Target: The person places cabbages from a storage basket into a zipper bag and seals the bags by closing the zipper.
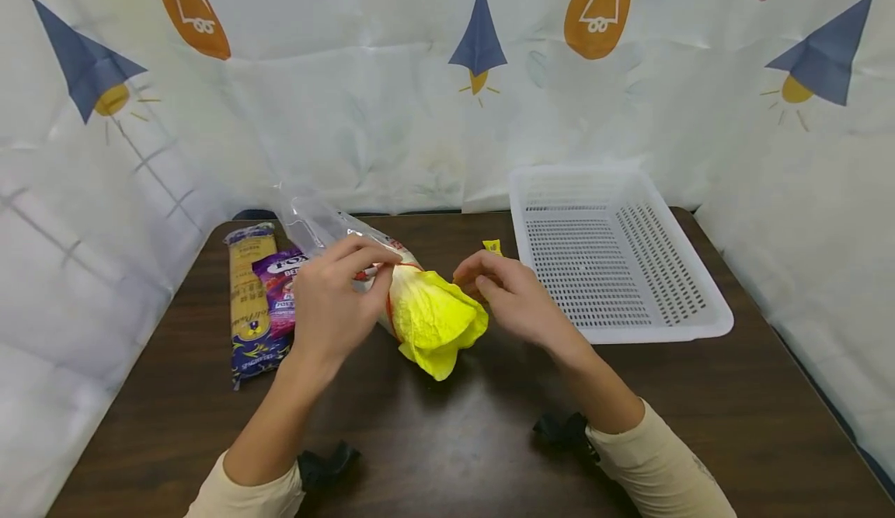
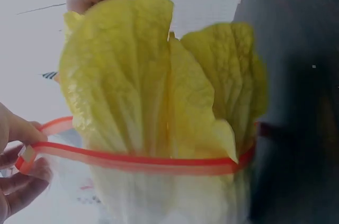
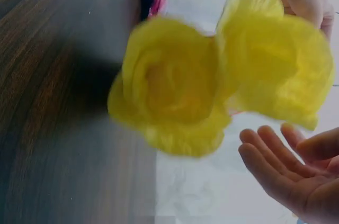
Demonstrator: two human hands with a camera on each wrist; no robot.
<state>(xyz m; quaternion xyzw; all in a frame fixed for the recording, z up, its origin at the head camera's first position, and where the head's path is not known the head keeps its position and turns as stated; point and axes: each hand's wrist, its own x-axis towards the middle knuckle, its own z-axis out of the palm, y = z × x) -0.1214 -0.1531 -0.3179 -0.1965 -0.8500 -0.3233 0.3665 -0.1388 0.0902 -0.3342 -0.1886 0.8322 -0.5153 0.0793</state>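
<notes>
Yellow crinkled cabbage (image 1: 433, 320) poking from a clear zip bag (image 1: 329, 227) with red seal, centre of the counter (image 1: 447, 440), left hand (image 1: 336, 300) pinching the seal, right hand (image 1: 513, 297) relaxed and holding nothing at 3 o'clock, white basket (image 1: 615, 258) at 2 o'clock

Cream long sleeves (image 1: 657, 464); black wrist straps (image 1: 559, 429), prob. cam mounts.

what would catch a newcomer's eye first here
The bright yellow cabbage at the middle of the dark table, its leaves sticking out of a clear bag with a red zip edge. The left hand pinches that edge; the right hand hovers open beside the leaves. A white basket sits at right.
</notes>
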